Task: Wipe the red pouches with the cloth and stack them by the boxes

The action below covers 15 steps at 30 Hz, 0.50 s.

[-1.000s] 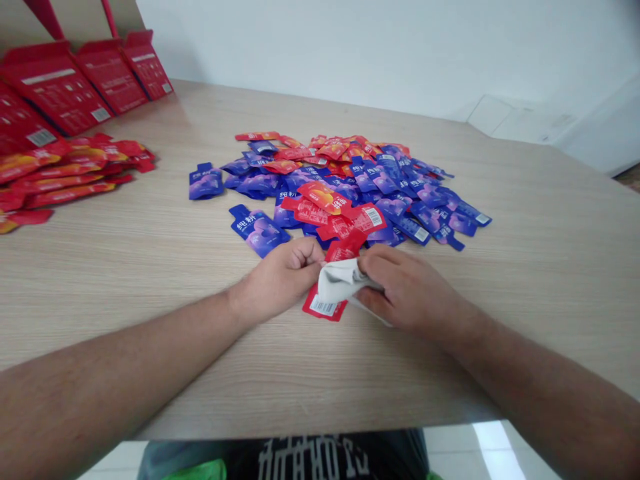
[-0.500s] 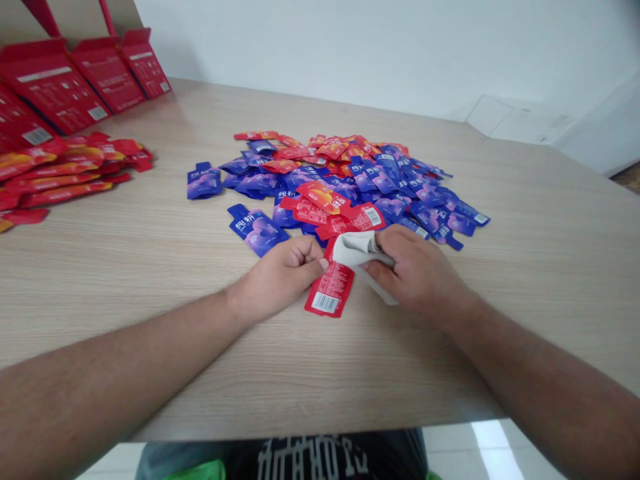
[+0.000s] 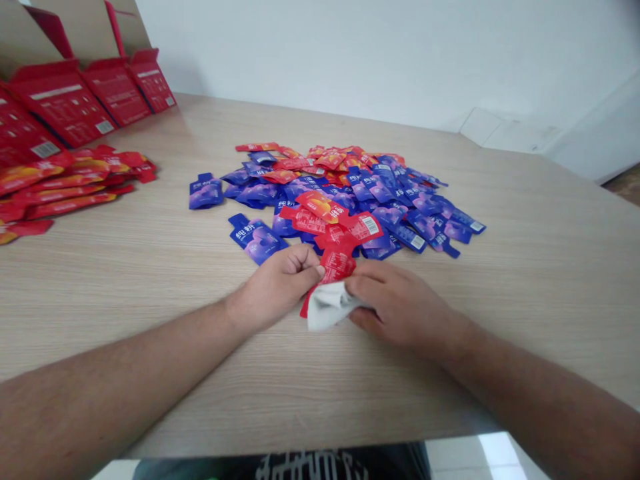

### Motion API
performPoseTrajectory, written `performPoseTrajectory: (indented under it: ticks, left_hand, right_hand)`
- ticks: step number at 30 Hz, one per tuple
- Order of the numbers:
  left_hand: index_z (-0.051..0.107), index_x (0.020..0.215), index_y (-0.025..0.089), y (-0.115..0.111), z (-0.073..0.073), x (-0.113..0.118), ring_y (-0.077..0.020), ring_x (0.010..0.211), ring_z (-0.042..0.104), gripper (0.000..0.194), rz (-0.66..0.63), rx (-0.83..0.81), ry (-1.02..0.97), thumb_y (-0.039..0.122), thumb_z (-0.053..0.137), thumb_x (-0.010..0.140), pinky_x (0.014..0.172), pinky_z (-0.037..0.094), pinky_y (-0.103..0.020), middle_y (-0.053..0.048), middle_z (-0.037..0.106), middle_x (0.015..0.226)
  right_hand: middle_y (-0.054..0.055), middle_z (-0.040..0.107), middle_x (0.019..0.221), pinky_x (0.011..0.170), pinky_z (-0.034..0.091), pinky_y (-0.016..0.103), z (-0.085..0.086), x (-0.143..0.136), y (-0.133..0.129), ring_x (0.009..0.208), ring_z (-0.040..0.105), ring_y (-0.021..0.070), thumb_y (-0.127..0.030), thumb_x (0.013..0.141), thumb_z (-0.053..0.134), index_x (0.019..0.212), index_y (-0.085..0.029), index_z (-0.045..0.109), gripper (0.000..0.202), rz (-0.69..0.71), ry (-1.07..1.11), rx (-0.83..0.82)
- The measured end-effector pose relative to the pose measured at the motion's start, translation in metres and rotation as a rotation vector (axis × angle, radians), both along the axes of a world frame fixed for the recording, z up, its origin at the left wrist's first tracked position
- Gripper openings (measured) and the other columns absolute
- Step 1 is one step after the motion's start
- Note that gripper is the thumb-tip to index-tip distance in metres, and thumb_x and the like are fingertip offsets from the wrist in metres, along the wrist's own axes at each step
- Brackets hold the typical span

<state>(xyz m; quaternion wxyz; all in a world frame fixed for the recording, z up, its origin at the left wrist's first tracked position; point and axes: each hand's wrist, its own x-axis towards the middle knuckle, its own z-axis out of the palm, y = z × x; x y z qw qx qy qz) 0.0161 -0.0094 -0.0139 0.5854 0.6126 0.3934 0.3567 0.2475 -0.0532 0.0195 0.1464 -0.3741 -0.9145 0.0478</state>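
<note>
A red sachet [image 3: 338,264] with white print lies in front of the pile on the table. My left hand [image 3: 287,277] pinches its left edge between thumb and fingers. A folded white cloth [image 3: 327,307] is gripped in my right hand [image 3: 395,300] and covers the lower part of the sachet, hiding its barcode. Just beyond, more red sachets [image 3: 323,208] overlap on top of blue-purple sachets [image 3: 257,237].
Behind my hands spreads a mixed heap of blue sachets [image 3: 387,180] and red sachets [image 3: 335,159]. At the left lies a stack of red-orange sachets [image 3: 75,177], with open red boxes [image 3: 65,100] behind it. A white wall [image 3: 350,60] borders the table [image 3: 525,280].
My right hand has moved the cloth down the sachet toward me, from its top to its lower end. My left hand keeps its pinch. The view has tilted slightly upward.
</note>
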Motion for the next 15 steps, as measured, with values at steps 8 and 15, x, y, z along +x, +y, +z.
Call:
performPoseTrajectory:
  ticks: [8, 15]
  left_hand:
    - [0.057, 0.08, 0.018, 0.0013, -0.0029, -0.0004, -0.0094, 0.056, 0.048, 0.019, 0.004, -0.017, -0.012, 0.032, 0.068, 0.088, 0.053, 0.039, -0.021, 0.004, 0.057, 0.067]
    - [0.056, 0.08, 0.019, -0.0018, 0.0006, 0.0, -0.0095, 0.056, 0.046, 0.022, 0.01, 0.009, 0.01, 0.034, 0.067, 0.09, 0.054, 0.038, -0.021, 0.004, 0.055, 0.065]
  right_hand:
    - [0.011, 0.067, 0.105, 0.083, 0.052, 0.039, -0.0017, 0.0013, 0.0023, 0.096, 0.063, 0.0255, -0.028, 0.097, 0.062, 0.108, -0.019, 0.063, 0.014, -0.133, 0.054, 0.011]
    - [0.009, 0.069, 0.107, 0.088, 0.052, 0.039, -0.0028, -0.0012, -0.0005, 0.1, 0.063, 0.0257, -0.025, 0.097, 0.062, 0.108, -0.02, 0.066, 0.014, 0.038, 0.008, 0.021]
